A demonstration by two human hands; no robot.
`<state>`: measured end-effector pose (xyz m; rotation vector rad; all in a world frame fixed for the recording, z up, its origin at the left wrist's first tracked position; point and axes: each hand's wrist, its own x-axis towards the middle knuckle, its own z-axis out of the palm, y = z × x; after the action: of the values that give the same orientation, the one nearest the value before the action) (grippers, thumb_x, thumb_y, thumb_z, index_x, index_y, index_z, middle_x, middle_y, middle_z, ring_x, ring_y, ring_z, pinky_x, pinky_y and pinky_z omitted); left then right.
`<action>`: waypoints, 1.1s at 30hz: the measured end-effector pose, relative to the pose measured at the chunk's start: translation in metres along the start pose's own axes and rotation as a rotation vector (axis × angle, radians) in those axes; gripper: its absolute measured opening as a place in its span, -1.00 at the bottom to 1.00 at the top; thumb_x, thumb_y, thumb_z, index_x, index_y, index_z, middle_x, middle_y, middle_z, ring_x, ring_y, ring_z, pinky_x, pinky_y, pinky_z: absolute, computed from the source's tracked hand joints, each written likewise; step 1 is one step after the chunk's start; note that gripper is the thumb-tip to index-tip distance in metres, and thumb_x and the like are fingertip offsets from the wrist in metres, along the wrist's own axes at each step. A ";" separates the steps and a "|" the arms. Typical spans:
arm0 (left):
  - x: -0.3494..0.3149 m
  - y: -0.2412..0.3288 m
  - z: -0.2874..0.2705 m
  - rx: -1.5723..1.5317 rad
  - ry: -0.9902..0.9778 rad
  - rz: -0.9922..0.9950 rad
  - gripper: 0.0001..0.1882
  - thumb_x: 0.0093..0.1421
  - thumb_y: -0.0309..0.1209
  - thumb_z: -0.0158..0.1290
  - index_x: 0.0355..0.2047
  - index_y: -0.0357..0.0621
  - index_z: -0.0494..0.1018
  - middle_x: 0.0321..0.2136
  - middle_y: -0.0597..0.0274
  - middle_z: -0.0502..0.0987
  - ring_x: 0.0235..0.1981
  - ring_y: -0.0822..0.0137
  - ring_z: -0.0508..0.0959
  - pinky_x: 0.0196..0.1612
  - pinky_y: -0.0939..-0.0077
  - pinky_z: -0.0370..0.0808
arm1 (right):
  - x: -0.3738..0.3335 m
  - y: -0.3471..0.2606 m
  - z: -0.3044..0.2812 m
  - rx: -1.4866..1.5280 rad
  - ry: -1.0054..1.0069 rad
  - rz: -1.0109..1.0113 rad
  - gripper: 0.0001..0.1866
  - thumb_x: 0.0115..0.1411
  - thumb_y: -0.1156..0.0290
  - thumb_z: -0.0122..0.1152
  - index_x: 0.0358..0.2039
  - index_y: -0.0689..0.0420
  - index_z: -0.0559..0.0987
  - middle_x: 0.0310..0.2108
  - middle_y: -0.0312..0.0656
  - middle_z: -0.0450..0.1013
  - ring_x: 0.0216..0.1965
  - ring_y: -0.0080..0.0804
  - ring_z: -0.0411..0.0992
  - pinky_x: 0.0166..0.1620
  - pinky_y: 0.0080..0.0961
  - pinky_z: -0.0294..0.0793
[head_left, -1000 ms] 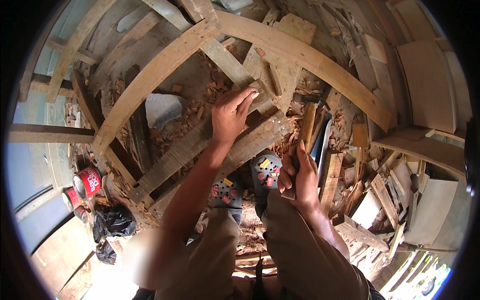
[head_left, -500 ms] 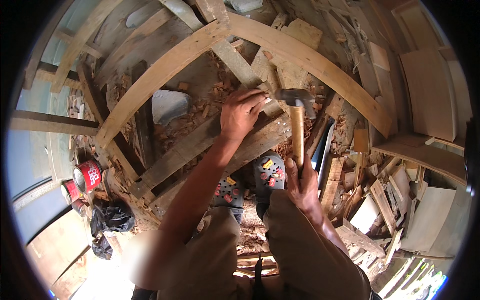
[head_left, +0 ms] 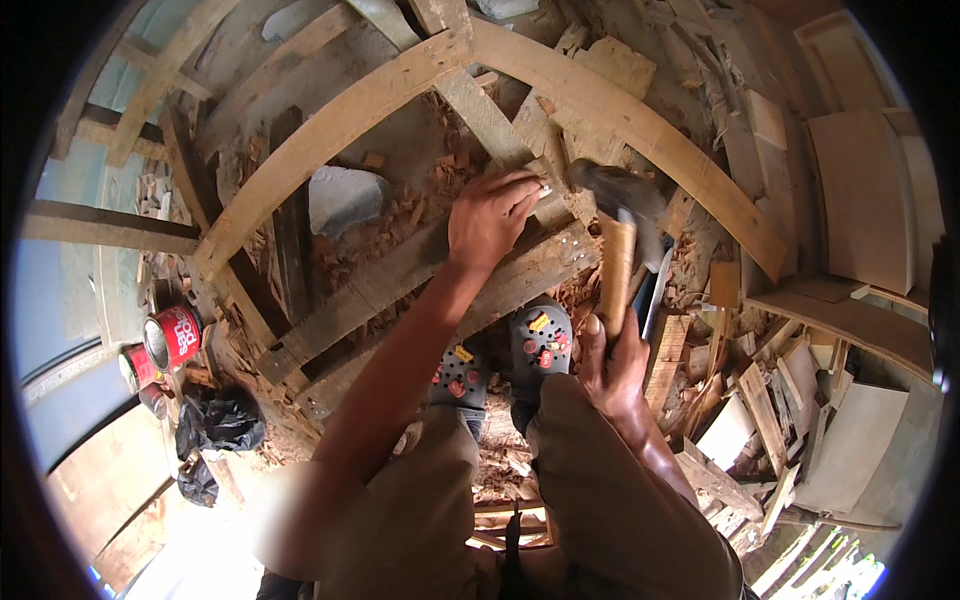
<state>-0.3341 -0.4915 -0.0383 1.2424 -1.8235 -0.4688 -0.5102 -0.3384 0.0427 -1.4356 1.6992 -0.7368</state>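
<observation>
My left hand (head_left: 490,222) is closed in a pinch at the end of a narrow wooden strip (head_left: 490,115). A small pale bit shows at its fingertips; what it is I cannot make out. My right hand (head_left: 613,362) grips a hammer (head_left: 618,262) by its wooden handle. The hammer's dark head, smeared by motion, hangs in the air just right of my left fingertips. Below my left hand a thick plank (head_left: 535,268) lies slantwise, with small shiny specks on it. A curved wooden frame (head_left: 345,135) arches beyond both hands.
A grey stone block (head_left: 345,200) rests inside the arch among wood chips. Red cans (head_left: 178,338) and a black plastic bag (head_left: 220,420) are at the left. Wood offcuts (head_left: 770,400) pile up at the right. My feet in grey clogs (head_left: 541,340) are close to the plank.
The hammer has swung to the right, away from my left fingertips, and its head is now blurred. My left hand keeps its pinch at the strip. The whole view has shifted slightly.
</observation>
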 end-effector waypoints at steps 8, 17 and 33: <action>0.003 0.004 0.001 0.000 0.027 0.034 -0.89 0.12 -0.45 0.20 -0.31 -0.12 0.62 -0.26 0.27 0.65 -0.26 0.19 0.62 -0.18 0.34 0.56 | 0.008 0.021 0.015 -0.043 0.007 -0.003 -0.78 0.36 0.39 0.09 -0.22 0.29 0.33 -0.69 0.09 0.41 -0.61 0.03 0.54 -0.60 -0.21 0.37; 0.010 0.004 -0.005 -0.050 0.131 0.049 -0.87 0.17 -0.44 0.16 -0.28 -0.20 0.58 -0.26 0.08 0.64 -0.25 0.03 0.61 -0.14 0.22 0.55 | 0.006 0.026 0.010 0.068 0.026 -0.048 -0.61 0.44 0.15 -0.12 -0.25 0.30 0.41 -0.67 0.01 0.39 -0.61 -0.07 0.51 -0.54 -0.23 0.38; 0.029 0.007 -0.034 0.458 -0.477 -0.735 -0.24 0.44 0.05 -0.46 -0.36 -0.31 0.61 -0.29 -0.27 0.61 -0.19 -0.29 0.60 -0.03 -0.05 0.53 | 0.010 0.027 0.021 0.029 -0.006 -0.033 -0.50 0.48 0.07 -0.26 -0.32 0.26 0.44 -0.70 -0.17 0.33 -0.67 -0.38 0.39 -0.56 -0.36 0.33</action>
<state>-0.3146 -0.5090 -0.0020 2.2958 -1.8654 -0.8295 -0.5075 -0.3414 0.0072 -1.4480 1.6571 -0.7712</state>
